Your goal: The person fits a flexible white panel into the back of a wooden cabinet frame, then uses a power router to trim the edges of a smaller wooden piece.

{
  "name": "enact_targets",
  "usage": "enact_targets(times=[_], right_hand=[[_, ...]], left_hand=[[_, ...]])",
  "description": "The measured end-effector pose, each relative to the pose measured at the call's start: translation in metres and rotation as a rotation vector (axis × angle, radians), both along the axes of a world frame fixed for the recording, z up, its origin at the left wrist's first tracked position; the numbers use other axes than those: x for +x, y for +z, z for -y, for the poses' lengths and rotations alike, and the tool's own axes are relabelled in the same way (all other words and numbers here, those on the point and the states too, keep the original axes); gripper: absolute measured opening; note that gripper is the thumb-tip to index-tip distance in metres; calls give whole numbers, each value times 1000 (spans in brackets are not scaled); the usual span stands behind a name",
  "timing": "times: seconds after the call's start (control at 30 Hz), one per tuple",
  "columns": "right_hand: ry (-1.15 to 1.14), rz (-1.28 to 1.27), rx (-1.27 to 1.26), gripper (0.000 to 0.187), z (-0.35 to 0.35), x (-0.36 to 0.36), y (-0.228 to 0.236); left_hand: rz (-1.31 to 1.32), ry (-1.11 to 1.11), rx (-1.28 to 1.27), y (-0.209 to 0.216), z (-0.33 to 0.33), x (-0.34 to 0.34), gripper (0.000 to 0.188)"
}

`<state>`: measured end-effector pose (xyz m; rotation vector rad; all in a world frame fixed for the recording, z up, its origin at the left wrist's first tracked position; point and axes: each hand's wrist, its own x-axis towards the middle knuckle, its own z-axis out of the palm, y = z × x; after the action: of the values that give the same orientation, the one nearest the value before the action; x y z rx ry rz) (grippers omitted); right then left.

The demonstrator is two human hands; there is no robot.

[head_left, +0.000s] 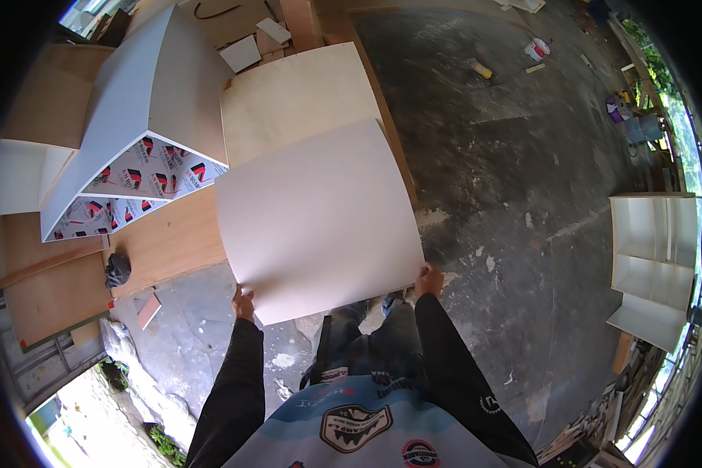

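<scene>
A large white sheet (320, 226) spreads out in front of me, bowing slightly along its sides. My left hand (243, 303) grips its left edge close to the near corner, the thumb on top. On the opposite side my right hand (428, 281) is closed on the near right corner. Beneath the far part of the sheet is a pale plywood board (300, 93), which rests on a brown wooden work surface (171, 238). The fingers under the sheet are hidden in both hands.
A white cabinet (183, 86) with a patterned lining stands on the left, beside a dark bundle (118, 270). White shelving (654, 249) is at the far right. On the grey concrete floor (507, 156) lie a white-and-red bucket (537, 50) and a yellow object (482, 71).
</scene>
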<state>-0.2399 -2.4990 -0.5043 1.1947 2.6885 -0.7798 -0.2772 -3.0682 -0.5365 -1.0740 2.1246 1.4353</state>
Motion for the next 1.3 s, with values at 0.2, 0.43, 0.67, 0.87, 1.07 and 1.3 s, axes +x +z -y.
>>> enact_targets(times=[0.2,0.43,0.67,0.87,1.07,1.3], right_hand=[[-82,-36,14,18,15,-1,6],[-146,-159,73,45,28,24,-6],[-313,-248,-190,42,12,31,-22],[-322,-256,-275,40,12,32,3],[-214,-292,-73,39,24,37,-18],[-111,-165,-23,36,19,32,12]], left_hand=[[73,-114,-91,7,-3,-34,76],[220,-156,-47,20,-19,-50,88],[281,-124,50,22,1,-69,96],[244,-174,15,36,-6,-66,99],[325,124,-276,29,-32,-33,74],[441,210,-51,29,-50,8,69]])
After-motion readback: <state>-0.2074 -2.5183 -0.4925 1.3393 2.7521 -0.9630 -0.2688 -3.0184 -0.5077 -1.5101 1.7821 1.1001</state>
